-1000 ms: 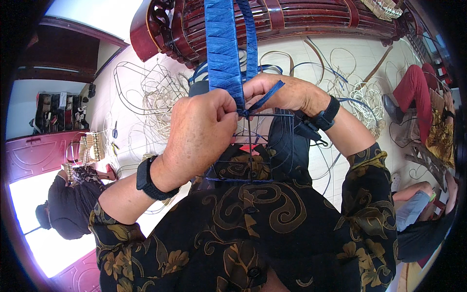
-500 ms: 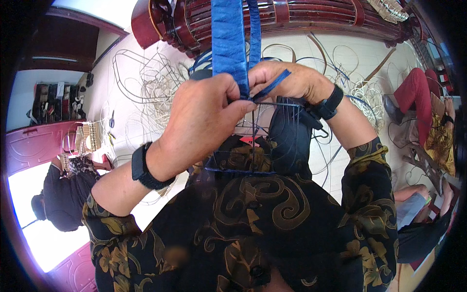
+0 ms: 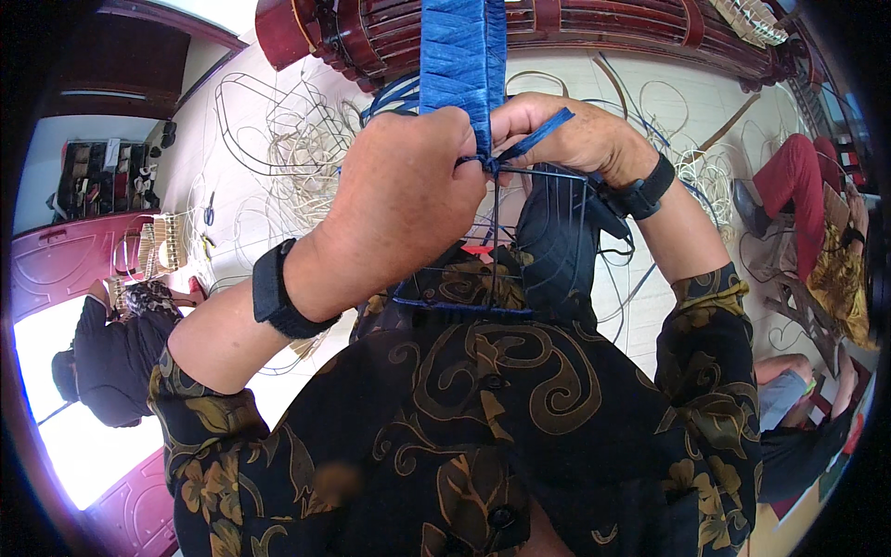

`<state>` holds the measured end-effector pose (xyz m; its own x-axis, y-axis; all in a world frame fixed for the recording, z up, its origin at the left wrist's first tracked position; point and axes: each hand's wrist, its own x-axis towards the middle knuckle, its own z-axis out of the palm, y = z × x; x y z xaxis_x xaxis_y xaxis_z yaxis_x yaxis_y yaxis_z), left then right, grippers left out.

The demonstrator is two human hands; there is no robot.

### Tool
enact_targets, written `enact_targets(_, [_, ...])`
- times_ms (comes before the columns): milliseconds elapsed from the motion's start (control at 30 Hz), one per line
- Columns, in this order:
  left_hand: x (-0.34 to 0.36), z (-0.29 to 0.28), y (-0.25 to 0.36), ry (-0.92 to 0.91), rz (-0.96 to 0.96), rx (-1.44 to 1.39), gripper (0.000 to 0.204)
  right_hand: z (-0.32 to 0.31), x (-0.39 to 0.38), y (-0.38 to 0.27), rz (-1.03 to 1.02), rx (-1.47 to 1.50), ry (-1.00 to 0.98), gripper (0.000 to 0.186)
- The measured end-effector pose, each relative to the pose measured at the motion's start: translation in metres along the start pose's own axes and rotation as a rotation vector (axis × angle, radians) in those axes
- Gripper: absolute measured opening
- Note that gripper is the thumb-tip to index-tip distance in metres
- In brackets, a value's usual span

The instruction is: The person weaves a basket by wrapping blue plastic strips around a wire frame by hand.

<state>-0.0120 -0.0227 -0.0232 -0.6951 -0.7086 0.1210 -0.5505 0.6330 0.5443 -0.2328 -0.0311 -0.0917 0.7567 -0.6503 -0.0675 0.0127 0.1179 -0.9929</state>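
Observation:
An upright blue wrapped band rises from a knot on a black wire frame, held above my lap. My left hand is closed at the base of the band, fingertips curled at the knot; exactly what they pinch is hidden. My right hand is closed behind and beside the band, gripping it near its base, with a short loose blue strip slanting up across its fingers. The frame's lower bar, wound in blue, lies close to my patterned shirt.
A dark red wooden bench stands ahead. Tangled pale strands and scissors lie on the floor. A person in dark clothing sits at left; people in red trousers and grey shorts sit at right.
Both hands, the band and the frame have moved forward, higher in the picture, and to the right. My left fingers have curled in further at the knot.

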Motion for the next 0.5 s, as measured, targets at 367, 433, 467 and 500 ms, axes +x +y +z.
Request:
enact_targets(367, [-0.018, 0.010, -0.002, 0.162, 0.031, -0.107, 0.005, 0.002, -0.018, -0.013, -0.086, -0.488, 0.255, 0.027])
enact_targets(433, [-0.022, 0.011, -0.005, 0.160, 0.049, -0.111, 0.005, -0.002, -0.028, -0.020, -0.167, -0.781, 0.453, 0.023])
enact_targets(467, [-0.023, 0.011, -0.007, 0.152, 0.050, -0.124, 0.005, -0.004, -0.035, -0.029, -0.170, -0.756, 0.527, 0.026])
enact_targets(500, [-0.024, 0.010, -0.007, 0.145, 0.053, -0.134, 0.005, 0.000, -0.040, -0.034, -0.227, -0.718, 0.656, 0.024])
